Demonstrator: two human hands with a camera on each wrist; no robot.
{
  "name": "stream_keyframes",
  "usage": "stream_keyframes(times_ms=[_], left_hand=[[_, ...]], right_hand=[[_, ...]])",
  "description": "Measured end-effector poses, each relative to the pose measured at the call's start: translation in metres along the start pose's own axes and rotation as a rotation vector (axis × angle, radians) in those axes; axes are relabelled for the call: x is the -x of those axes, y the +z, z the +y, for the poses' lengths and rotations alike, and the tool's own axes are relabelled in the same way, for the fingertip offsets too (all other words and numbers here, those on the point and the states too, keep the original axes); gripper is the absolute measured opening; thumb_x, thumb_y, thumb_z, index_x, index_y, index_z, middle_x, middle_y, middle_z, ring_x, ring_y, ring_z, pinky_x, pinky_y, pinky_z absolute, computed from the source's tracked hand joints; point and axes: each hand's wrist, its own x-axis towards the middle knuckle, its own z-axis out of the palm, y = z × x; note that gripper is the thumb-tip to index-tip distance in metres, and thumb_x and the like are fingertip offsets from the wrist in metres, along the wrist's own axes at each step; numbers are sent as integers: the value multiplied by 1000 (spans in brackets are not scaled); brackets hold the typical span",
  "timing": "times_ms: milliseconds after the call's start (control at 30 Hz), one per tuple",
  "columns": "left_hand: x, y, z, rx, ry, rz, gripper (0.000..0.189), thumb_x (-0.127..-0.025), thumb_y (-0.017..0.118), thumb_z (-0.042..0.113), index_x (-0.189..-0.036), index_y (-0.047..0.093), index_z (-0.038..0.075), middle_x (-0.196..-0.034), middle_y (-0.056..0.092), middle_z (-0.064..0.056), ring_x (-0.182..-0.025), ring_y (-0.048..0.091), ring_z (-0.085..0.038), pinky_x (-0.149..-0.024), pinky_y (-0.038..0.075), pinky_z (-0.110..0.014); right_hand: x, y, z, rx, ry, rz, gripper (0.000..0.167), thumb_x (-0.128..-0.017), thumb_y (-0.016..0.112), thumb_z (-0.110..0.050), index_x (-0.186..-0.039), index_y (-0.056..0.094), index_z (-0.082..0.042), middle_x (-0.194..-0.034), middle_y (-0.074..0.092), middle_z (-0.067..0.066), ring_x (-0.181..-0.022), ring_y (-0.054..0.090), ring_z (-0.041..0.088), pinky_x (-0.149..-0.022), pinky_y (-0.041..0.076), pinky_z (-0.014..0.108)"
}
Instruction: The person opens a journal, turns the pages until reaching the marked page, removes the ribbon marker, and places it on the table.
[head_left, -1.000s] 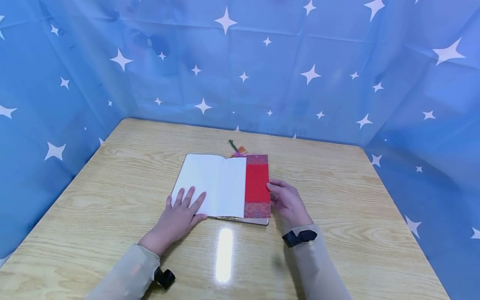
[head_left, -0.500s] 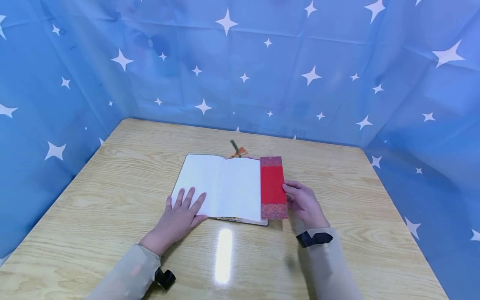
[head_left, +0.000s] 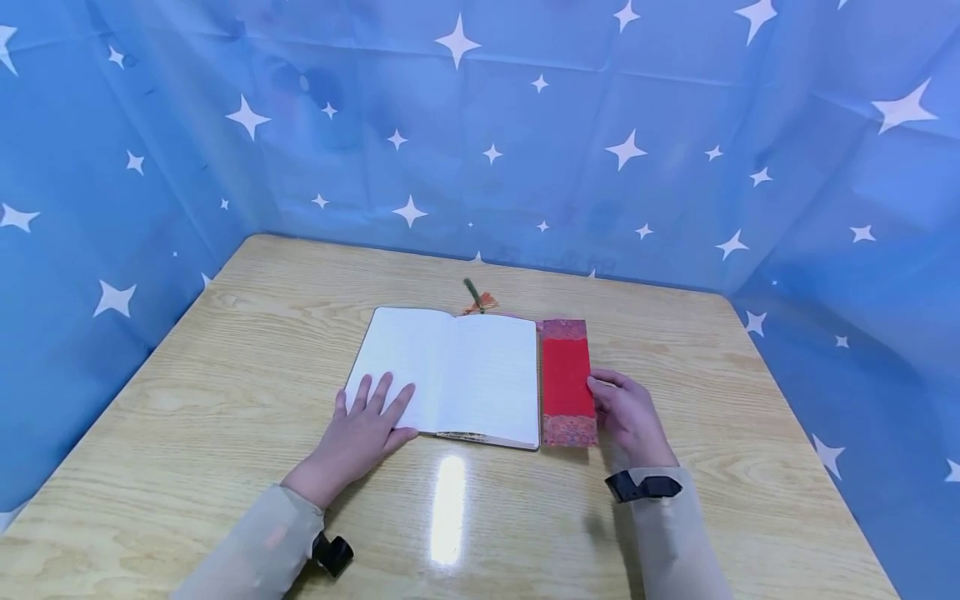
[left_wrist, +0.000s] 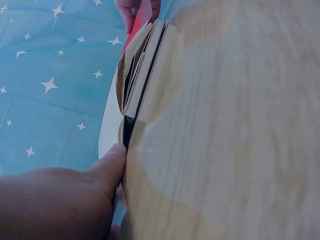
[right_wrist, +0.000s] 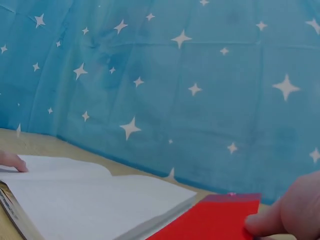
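An open notebook (head_left: 495, 375) with white pages lies on the table. Spread flat on the lower part of its left page is my left hand (head_left: 358, 437), fingers straight. My right hand (head_left: 628, 417) pinches the right edge of a red bookmark (head_left: 567, 377) with patterned bands at both ends. The bookmark is just right of the notebook, beside its right edge; in the right wrist view the red bookmark (right_wrist: 210, 220) is between thumb and fingers. Green and orange tassels (head_left: 480, 302) stick out past the notebook's top edge.
The wooden table (head_left: 300, 275) extends around the notebook on all sides. A blue curtain (head_left: 525, 125) with white stars hangs behind the table and along both sides. A bright light reflection shows on the near tabletop.
My right hand has drawn the red bookmark to the right, off the notebook's right page and past its edge. My left hand stays on the left page.
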Motion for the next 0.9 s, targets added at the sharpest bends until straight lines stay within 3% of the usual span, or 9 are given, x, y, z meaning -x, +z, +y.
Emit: stream_keyframes(times_ms=[200, 433, 733, 900], left_hand=[[0, -2, 1, 8, -3, -7, 62, -94, 45, 50, -145, 34, 17, -148, 26, -22, -133, 19, -47, -97, 17, -70], [0, -2, 1, 8, -3, -15, 62, -94, 44, 50, -146, 33, 17, -148, 25, -22, -134, 17, -46, -98, 17, -70], [0, -1, 0, 11, -10, -27, 62, -94, 44, 49, -146, 32, 17, -149, 23, -22, -134, 15, -47, -98, 14, -70], [-1, -3, 0, 14, -7, -34, 62, -94, 45, 49, -146, 32, 17, -149, 23, -23, -134, 15, -47, -98, 14, -70]], right_hand=[[1, -3, 1, 189, -28, 78, 39, -93, 57, -14, -127, 48, 4, -81, 62, -1, -68, 58, 10, -63, 49, 25], [2, -4, 4, 428, -136, 147, 37, -93, 57, -17, -122, 54, 5, -99, 60, 13, -71, 59, 10, -62, 50, 24], [9, -4, 2, 793, -256, 233, 34, -91, 59, -19, -115, 58, 5, -100, 62, 24, -79, 59, 26, -57, 47, 25], [14, -3, 0, 891, -265, 235, 37, -91, 58, -21, -116, 56, 6, -98, 62, 23, -73, 62, 26, -58, 48, 31]])
